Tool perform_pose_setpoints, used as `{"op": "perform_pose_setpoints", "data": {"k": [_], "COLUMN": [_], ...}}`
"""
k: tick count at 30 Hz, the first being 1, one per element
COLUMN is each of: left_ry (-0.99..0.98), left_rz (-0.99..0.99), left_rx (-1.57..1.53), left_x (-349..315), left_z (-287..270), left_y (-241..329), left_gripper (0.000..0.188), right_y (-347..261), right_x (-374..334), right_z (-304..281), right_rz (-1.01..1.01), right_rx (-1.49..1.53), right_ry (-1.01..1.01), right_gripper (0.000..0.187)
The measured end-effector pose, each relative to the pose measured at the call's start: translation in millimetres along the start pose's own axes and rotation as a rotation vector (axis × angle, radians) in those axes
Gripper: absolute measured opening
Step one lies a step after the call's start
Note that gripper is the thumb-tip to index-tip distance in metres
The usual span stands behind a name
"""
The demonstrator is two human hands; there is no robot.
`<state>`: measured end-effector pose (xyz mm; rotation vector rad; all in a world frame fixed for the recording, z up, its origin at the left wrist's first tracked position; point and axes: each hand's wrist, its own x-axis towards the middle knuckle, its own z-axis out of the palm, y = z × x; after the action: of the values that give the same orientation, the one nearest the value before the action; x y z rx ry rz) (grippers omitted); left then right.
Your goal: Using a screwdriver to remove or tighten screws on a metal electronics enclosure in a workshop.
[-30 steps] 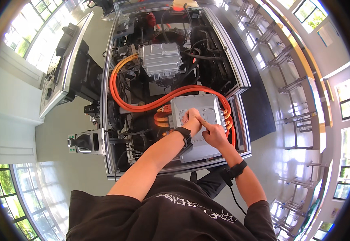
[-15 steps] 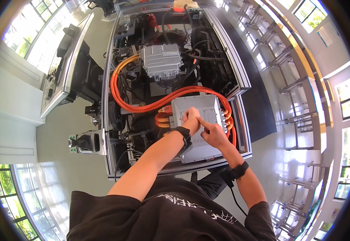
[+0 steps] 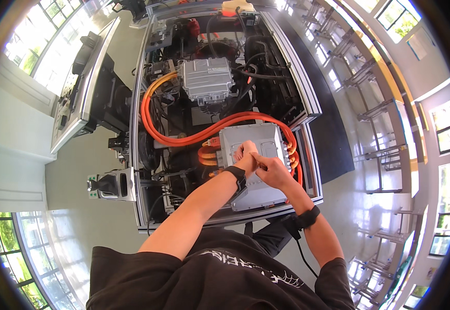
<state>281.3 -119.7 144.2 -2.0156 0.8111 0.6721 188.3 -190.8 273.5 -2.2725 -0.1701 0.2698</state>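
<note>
My left hand (image 3: 245, 152) is over the upper middle of a grey metal box (image 3: 269, 135), its fingers curled in. Whatever those fingers may hold is hidden. Against the heel of that hand, my right hand (image 3: 269, 169) has its fingers bent and drawn together at the left wrist. Nothing can be made out between them. Thick orange cables (image 3: 219, 124) run to both sides of the box, and an orange connector (image 3: 213, 141) sits at its left edge. Each forearm wears a black band.
An aluminium frame (image 3: 313, 106) surrounds the machinery. Farther in sits a ribbed silver unit (image 3: 207, 77) with orange and black cables. On the left stand a bench (image 3: 75, 98) and a small device (image 3: 112, 184) fixed to the frame. Long tables (image 3: 385, 98) line the right.
My right index finger, stretched toward the left wrist before, is now more bent. The right hand has shifted slightly, while the left hand stays at the same spot on the box.
</note>
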Motion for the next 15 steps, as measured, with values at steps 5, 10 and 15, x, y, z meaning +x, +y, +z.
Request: {"op": "perform_pose_setpoints", "data": {"k": [5, 10, 15], "left_ry": [-0.007, -0.007, 0.066], "left_rz": [0.027, -0.006, -0.001], "left_rx": [-0.03, -0.036, 0.04], "left_x": [2, 4, 1], "left_z": [1, 5, 5], "left_y": [-5, 2, 11], "left_gripper": [0.018, 0.017, 0.017], "right_y": [-2, 1, 9], "right_x": [1, 2, 1], "right_z": [1, 5, 2], "right_rz": [0.015, -0.028, -0.02], "right_rx": [0.07, 0.023, -0.248], "right_ry": [-0.024, 0.026, 0.041], "right_gripper": [0.05, 0.049, 0.05]}}
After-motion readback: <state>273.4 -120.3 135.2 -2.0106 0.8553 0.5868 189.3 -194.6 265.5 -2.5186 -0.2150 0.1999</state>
